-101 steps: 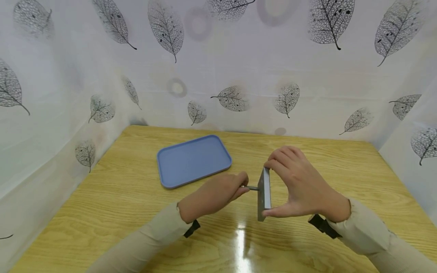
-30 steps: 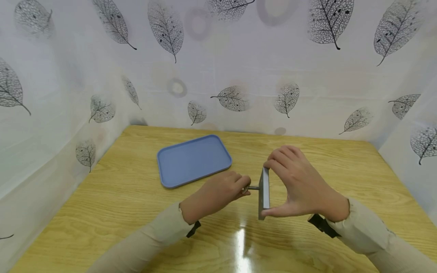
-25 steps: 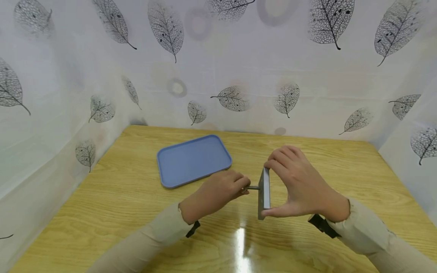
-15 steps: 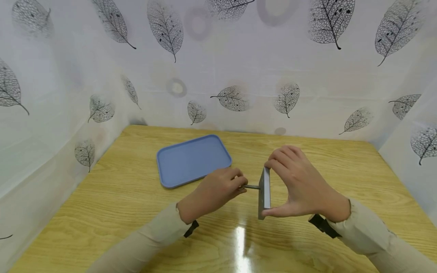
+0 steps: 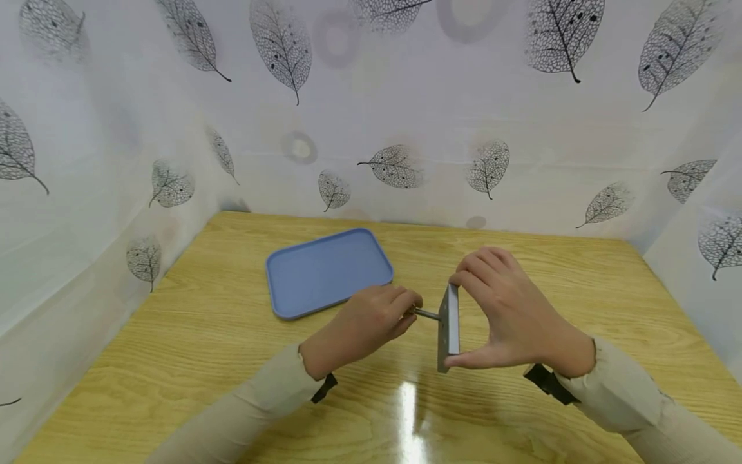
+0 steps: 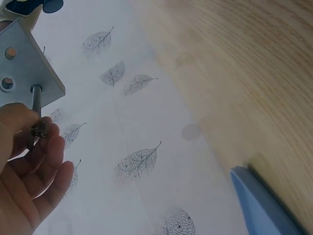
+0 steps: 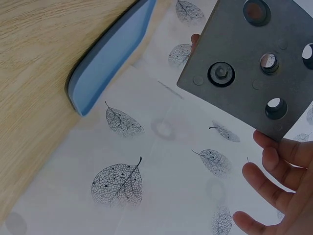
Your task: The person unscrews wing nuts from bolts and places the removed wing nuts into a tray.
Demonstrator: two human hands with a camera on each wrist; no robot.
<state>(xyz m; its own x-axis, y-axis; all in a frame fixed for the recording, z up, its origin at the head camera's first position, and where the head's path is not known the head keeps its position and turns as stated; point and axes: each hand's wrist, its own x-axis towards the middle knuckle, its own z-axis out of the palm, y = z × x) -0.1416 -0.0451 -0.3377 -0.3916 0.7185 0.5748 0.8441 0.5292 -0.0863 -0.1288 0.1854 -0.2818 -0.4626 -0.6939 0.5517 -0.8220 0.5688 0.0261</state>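
My right hand (image 5: 510, 316) holds a square grey metal plate (image 5: 454, 322) upright by its edges, thumb below and fingertips on top. Several round holes pierce the plate, and a bolt head (image 6: 36, 89) (image 7: 221, 73) sits in one of them in the right wrist view. From the plate's other face the bolt's threaded shank (image 5: 428, 314) sticks out to the left. My left hand (image 5: 362, 325) pinches a small dark nut (image 6: 39, 128) near the shank's free end between thumb and fingers. In the head view the fingers cover most of that nut.
A blue tray (image 5: 329, 274) lies on the wood-grain table (image 5: 232, 258) behind my left hand. White leaf-print sheeting (image 5: 371, 109) encloses the table's back and sides. A dark strap (image 5: 324, 388) is on my left wrist and another strap (image 5: 549, 385) on the right.
My left hand's fingers have shifted around the nut, and the hand has risen slightly. The bolt's free end now tilts up a little. My right hand and the plate stay nearly still.
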